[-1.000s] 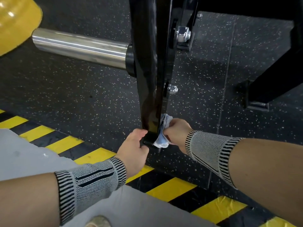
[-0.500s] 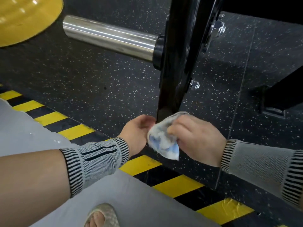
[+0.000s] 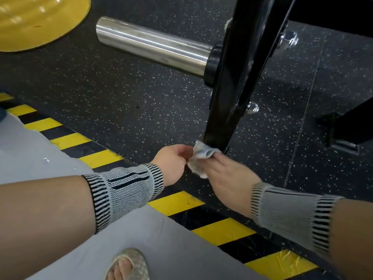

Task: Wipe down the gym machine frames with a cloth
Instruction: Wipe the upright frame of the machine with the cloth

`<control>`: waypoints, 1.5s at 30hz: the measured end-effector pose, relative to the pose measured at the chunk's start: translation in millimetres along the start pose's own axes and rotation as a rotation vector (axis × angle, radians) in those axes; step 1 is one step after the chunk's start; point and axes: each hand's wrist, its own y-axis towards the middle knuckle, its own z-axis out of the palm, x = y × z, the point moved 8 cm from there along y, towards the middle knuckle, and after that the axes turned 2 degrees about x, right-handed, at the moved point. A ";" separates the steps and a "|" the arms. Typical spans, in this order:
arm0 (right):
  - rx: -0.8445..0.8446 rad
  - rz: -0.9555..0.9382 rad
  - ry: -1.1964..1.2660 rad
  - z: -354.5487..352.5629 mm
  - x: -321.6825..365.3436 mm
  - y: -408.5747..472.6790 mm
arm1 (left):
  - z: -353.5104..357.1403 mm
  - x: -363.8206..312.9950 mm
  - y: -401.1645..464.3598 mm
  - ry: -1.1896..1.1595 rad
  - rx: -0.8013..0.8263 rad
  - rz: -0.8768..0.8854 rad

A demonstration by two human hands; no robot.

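speckled floor [image 3: 141, 102], striped tape [image 3: 175, 203]

Both forearms are bare down to knitted wrist sleeves. The left wrist sleeve [image 3: 126, 194] is grey mesh knit, with a band of short black bars at each end and two dark lines along its middle. The right wrist sleeve [image 3: 290, 215] has the same grey knit and black-barred bands, though motion blur softens its pattern. The left hand [image 3: 171, 163] and right hand [image 3: 226, 176] are bare. One foot wears what looks like a pale woven slipper [image 3: 129, 265], toes showing.
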 end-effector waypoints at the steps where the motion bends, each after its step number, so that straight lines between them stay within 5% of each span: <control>1: -0.036 0.022 0.023 -8.5 -9.2 -2.0 | -3.3 0.1 -0.3 -0.015 -0.011 0.003; 3: -0.113 0.034 0.051 -22.8 -18.2 -6.3 | -6.3 -1.5 -3.2 -0.070 -0.008 0.000; 9: 0.103 -0.049 0.024 -3.0 6.2 -7.1 | -7.4 -10.9 -9.0 -0.050 -0.081 0.069; 15: -0.240 0.152 0.193 -48.4 -57.2 -34.2 | -21.9 -41.1 -12.7 -0.203 -0.182 0.188; 20: 0.018 -0.011 0.083 -26.0 -20.4 -25.4 | -27.6 -62.1 -16.7 -0.189 -0.252 0.256; 27: -0.396 0.312 0.033 -90.2 -108.5 -56.1 | -31.9 -63.2 -22.2 -0.255 -0.243 0.273; 34: -0.251 0.134 0.075 -50.6 -57.6 -39.8 | -36.9 -82.4 -30.3 -0.175 -0.295 0.384; 41: -0.476 0.400 -0.042 -114.0 -131.6 -65.8 | -50.3 -110.4 -49.5 -0.227 -0.382 0.506; 45: -0.331 0.210 0.019 -78.0 -82.2 -50.2 | -61.9 -138.0 -66.1 -0.205 -0.459 0.624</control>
